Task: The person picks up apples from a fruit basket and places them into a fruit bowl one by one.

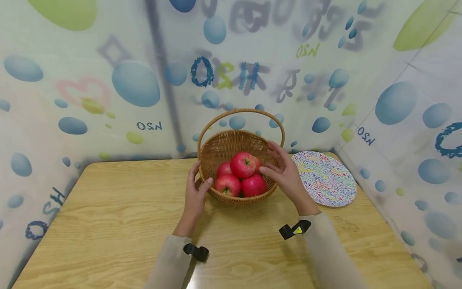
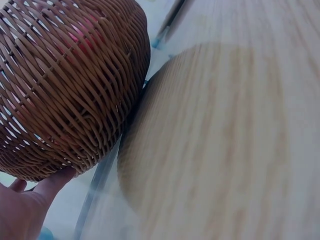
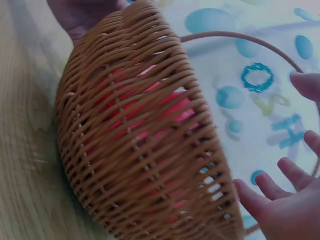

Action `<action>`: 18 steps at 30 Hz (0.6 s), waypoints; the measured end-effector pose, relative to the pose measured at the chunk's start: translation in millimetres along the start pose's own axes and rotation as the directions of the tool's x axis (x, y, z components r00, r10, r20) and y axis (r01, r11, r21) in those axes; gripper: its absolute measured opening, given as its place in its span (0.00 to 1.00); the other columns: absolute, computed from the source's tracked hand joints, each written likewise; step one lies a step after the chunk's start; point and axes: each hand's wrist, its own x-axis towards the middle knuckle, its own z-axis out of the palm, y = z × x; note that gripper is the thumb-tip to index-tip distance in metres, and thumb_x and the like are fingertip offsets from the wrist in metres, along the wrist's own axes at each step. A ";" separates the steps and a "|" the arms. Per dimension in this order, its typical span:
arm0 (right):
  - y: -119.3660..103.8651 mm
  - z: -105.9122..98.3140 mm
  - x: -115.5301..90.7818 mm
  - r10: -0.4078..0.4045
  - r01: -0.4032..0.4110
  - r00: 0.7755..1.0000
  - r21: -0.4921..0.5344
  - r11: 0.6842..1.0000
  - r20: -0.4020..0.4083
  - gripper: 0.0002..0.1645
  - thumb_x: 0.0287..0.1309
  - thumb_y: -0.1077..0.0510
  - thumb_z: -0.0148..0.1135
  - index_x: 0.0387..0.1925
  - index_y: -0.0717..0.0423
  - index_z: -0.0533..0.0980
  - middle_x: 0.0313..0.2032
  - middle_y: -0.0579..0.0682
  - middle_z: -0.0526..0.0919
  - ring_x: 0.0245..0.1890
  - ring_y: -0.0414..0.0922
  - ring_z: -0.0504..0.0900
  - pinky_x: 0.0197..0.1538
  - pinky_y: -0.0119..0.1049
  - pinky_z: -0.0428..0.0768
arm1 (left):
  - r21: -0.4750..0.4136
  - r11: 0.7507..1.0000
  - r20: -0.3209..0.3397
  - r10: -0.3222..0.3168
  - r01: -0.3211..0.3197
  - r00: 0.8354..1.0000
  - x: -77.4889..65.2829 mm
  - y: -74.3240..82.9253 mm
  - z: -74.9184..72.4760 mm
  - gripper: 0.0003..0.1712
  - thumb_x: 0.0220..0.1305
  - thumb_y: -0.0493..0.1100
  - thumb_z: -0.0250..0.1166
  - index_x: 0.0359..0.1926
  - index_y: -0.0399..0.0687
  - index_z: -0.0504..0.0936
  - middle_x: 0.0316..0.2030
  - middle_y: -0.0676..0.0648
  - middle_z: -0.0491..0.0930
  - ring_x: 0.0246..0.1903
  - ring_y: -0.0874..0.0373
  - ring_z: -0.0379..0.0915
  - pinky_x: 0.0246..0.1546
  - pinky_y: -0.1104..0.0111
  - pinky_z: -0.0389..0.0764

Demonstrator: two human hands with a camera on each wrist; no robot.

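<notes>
A brown wicker basket [image 1: 220,146] with a tall arched handle stands on the table and holds several red apples [image 1: 243,165], one resting on top of the others. My left hand [image 1: 195,192] holds the basket's left side, thumb at the rim and fingers around the outside. In the left wrist view, part of that hand [image 2: 30,207] touches the woven wall. Over the right rim is my right hand [image 1: 285,172], its fingers spread beside the apples and the handle. The right wrist view shows this hand [image 3: 295,205] with fingers apart, holding nothing.
A round board [image 1: 325,178] with a multicoloured squiggle pattern lies right of the basket. Behind the wooden table [image 1: 126,208] hangs a pale curtain [image 1: 144,48] printed with blue and green drops, and a similar surface runs along the right side.
</notes>
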 end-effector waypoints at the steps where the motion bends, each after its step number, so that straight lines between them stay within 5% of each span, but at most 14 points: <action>1: 0.4 2.5 2.4 0.006 -0.006 1.000 -0.002 1.000 0.018 0.46 0.64 0.64 0.65 0.78 0.46 0.56 0.77 0.52 0.58 0.77 0.55 0.59 0.70 0.58 0.70 | -0.001 1.000 0.001 -0.004 0.004 1.000 0.1 -0.1 -0.5 0.36 0.71 0.38 0.59 0.77 0.47 0.58 0.77 0.42 0.55 0.77 0.43 0.50 0.72 0.42 0.60; 18: 5.9 31.5 30.5 0.093 -0.071 0.989 -0.177 0.982 0.119 0.50 0.57 0.56 0.74 0.77 0.40 0.59 0.78 0.49 0.58 0.77 0.58 0.58 0.71 0.61 0.68 | 0.001 0.999 0.007 -0.051 0.051 0.999 -0.2 3.1 -1.4 0.36 0.72 0.38 0.59 0.77 0.48 0.58 0.77 0.43 0.54 0.75 0.39 0.54 0.67 0.50 0.70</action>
